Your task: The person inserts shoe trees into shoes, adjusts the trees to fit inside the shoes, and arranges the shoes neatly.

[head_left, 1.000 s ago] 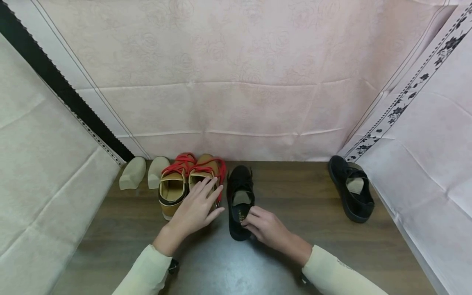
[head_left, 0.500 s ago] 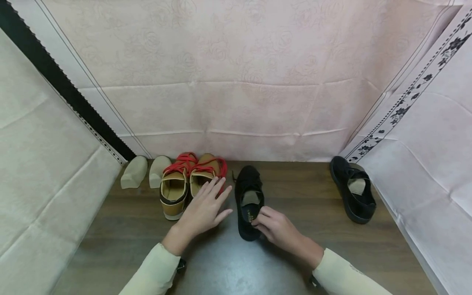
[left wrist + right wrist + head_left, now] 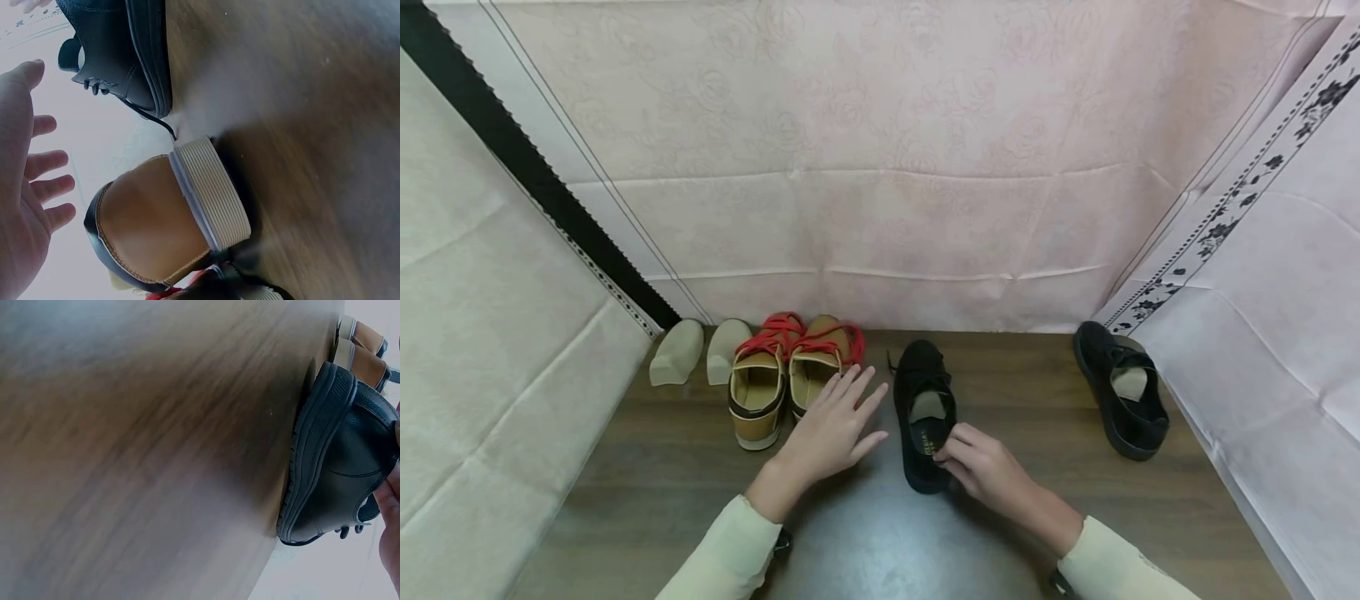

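My right hand (image 3: 985, 467) pinches the collar of a black lace-up shoe (image 3: 917, 367) near its heel, thumb and fingers on the rim. The shoe stands on the floor, toe toward the wall, with a pale insert showing inside. In the right wrist view the black shoe (image 3: 350, 462) has its sole at or just above the floor. My left hand (image 3: 827, 433), fingers straight and spread, hovers over the heel of the right one of two tan shoes (image 3: 756, 400) with red laces. In the left wrist view that hand (image 3: 25, 181) holds nothing and is apart from the tan shoe (image 3: 150, 219).
Two cream shoe-shaped forms (image 3: 676, 354) stand left of the tan shoes. Another black shoe (image 3: 1123, 400) with a pale insert sits by the right wall. A pale cloth-covered wall (image 3: 887, 250) rises behind the row. Bare wooden floor (image 3: 1015, 383) lies between the black shoes.
The black shoe has slid to the right, away from the tan pair, with my right hand pinching it. My left hand has also drifted right, fingers still spread.
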Tool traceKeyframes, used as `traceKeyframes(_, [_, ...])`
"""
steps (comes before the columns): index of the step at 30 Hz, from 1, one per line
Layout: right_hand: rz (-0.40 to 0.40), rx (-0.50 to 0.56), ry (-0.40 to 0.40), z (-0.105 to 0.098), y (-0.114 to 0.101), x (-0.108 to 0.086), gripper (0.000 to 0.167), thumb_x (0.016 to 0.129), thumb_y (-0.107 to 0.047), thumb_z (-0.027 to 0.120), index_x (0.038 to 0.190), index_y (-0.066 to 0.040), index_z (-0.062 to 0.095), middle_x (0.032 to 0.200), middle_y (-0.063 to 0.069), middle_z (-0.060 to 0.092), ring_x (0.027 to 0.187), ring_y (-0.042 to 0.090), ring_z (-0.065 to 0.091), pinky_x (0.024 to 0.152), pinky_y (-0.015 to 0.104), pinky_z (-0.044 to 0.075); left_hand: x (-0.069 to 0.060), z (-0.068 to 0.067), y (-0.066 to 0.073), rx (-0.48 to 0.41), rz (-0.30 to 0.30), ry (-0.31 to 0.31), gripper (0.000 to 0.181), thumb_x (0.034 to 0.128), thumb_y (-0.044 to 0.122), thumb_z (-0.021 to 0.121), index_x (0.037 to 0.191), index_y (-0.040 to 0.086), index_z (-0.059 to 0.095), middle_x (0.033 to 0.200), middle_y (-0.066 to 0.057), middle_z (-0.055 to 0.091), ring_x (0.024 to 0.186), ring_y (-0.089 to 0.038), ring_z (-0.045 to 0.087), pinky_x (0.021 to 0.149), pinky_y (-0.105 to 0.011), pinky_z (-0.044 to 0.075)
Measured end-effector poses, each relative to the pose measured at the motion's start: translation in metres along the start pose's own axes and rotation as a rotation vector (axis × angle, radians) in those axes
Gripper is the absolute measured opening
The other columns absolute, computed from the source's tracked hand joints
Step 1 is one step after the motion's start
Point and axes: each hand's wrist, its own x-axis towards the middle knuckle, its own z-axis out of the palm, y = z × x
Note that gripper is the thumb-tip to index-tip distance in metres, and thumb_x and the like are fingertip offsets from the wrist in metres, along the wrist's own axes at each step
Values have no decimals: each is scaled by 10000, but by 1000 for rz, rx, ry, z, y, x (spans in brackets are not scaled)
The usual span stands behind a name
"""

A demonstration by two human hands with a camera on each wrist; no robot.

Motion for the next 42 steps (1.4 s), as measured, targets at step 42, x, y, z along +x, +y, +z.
traceKeyframes(42, [94,-89,39,-49,25,-45,287,740,78,827,899,-138,727,947,-47,643,827,74,643,779,114,526,27,15,26,31,87,-72,682,1041,590,485,1583,181,430,1657,-146,359,1526,-355,356,1237,-527,303])
